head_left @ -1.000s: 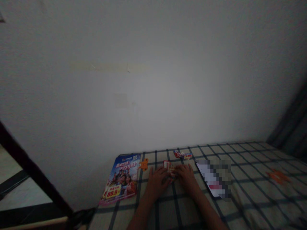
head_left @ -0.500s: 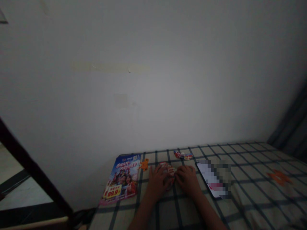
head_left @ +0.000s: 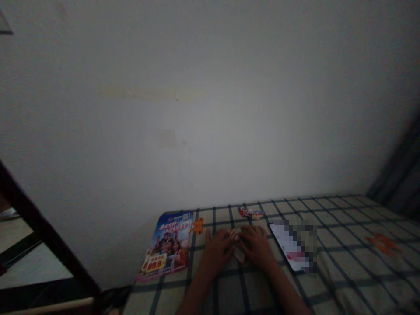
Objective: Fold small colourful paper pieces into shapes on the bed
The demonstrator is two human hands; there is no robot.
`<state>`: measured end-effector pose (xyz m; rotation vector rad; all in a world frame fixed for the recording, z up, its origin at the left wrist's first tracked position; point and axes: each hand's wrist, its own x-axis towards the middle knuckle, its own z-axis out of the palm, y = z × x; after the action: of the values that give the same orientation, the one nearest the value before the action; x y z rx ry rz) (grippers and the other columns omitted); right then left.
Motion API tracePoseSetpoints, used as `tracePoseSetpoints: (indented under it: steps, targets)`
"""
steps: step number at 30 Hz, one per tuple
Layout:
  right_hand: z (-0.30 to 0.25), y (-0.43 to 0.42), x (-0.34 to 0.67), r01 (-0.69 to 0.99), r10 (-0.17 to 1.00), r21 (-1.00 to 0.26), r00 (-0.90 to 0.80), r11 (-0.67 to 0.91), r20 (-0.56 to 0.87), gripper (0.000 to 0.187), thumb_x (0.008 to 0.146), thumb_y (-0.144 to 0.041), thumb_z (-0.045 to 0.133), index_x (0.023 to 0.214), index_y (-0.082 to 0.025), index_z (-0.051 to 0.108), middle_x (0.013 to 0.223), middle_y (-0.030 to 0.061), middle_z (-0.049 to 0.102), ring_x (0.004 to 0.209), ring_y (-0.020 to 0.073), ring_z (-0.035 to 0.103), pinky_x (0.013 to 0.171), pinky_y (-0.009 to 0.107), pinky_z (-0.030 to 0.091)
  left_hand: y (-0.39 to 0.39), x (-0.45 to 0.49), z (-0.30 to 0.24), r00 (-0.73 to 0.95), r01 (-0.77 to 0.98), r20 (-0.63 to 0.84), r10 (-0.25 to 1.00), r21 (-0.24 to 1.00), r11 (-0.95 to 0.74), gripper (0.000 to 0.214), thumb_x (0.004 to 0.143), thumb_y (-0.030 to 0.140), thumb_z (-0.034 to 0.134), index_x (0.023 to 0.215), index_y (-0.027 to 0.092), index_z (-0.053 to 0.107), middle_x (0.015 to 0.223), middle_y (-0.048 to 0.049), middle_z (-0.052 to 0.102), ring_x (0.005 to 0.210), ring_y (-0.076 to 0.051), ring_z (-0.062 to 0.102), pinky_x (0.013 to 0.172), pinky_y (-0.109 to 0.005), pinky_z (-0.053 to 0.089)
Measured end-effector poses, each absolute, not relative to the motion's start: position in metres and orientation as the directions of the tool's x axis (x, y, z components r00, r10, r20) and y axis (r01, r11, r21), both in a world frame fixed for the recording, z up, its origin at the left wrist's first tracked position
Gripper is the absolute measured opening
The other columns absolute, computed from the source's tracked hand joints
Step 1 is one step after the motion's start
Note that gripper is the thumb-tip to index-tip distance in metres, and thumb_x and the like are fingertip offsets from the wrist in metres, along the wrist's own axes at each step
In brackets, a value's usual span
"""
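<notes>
My left hand (head_left: 217, 250) and my right hand (head_left: 256, 246) lie close together on a checked bedsheet (head_left: 328, 271), low in the view. Between them they pinch a small folded piece of paper (head_left: 238, 253), pale on the side that shows. Both hands have fingers curled onto it. A colourful flyer (head_left: 167, 245) lies to the left of my left hand. A phone (head_left: 290, 245) with a lit screen lies just right of my right hand. A small red and blue paper scrap (head_left: 251, 213) lies beyond the hands near the wall.
A bare white wall (head_left: 210, 109) fills most of the view behind the bed. A dark bed-frame bar (head_left: 42, 232) slants across the lower left. Orange prints (head_left: 197, 225) mark the sheet, another orange print (head_left: 380, 243) to the right. A dark curtain (head_left: 398, 175) hangs far right.
The small paper showed a red printed face before. Now it is folded over and shows a pale side, lower between my fingers. My hands stayed in place.
</notes>
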<state>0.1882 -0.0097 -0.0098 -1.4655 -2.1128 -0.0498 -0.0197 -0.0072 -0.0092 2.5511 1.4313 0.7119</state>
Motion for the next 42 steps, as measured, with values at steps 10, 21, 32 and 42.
tracePoseSetpoints:
  steps: [10,21,32,42]
  targets:
    - [-0.018,-0.007,0.188,0.865,0.830,-0.227,-0.307,0.448,0.466,0.037,0.090,-0.011,0.053,0.114,-0.037,0.065,0.126,-0.0040,0.067,0.120,0.0219,0.054,0.116,0.057,0.013,-0.011,-0.018,-0.003,0.394,0.794,0.394,0.831,0.309,-0.523,0.028,0.096,0.038,0.055,0.121,0.045,0.065,0.126,0.0018,0.066,0.117,-0.025,0.055,0.112,-0.064,0.022]
    - [-0.019,-0.006,0.186,0.853,0.829,-0.236,-0.328,0.466,0.453,0.032,0.093,-0.014,0.049,0.115,-0.032,0.064,0.130,0.0008,0.066,0.124,0.0213,0.055,0.116,0.058,0.017,-0.006,-0.020,-0.007,0.391,0.785,0.350,0.851,0.357,-0.507,0.027,0.095,0.031,0.054,0.118,0.038,0.068,0.124,0.0010,0.068,0.116,-0.023,0.056,0.111,-0.053,0.031]
    - [-0.021,-0.007,0.187,0.825,0.808,-0.227,-0.384,0.518,0.447,0.033,0.090,-0.009,0.051,0.109,-0.030,0.067,0.130,0.0016,0.066,0.126,0.0205,0.054,0.115,0.051,0.027,-0.003,-0.020,-0.014,0.424,0.781,0.349,0.836,0.327,-0.533,0.027,0.096,0.035,0.055,0.121,0.037,0.063,0.130,0.0002,0.065,0.122,-0.023,0.054,0.117,-0.062,0.017]
    - [-0.018,-0.007,0.191,0.817,0.798,-0.210,-0.411,0.537,0.441,0.035,0.084,-0.010,0.058,0.107,-0.033,0.071,0.129,0.0007,0.066,0.124,0.0200,0.055,0.117,0.048,0.027,-0.004,-0.019,-0.013,0.416,0.775,0.340,0.844,0.353,-0.524,0.026,0.094,0.034,0.058,0.120,0.036,0.064,0.128,-0.0012,0.066,0.124,-0.024,0.053,0.118,-0.065,0.010]
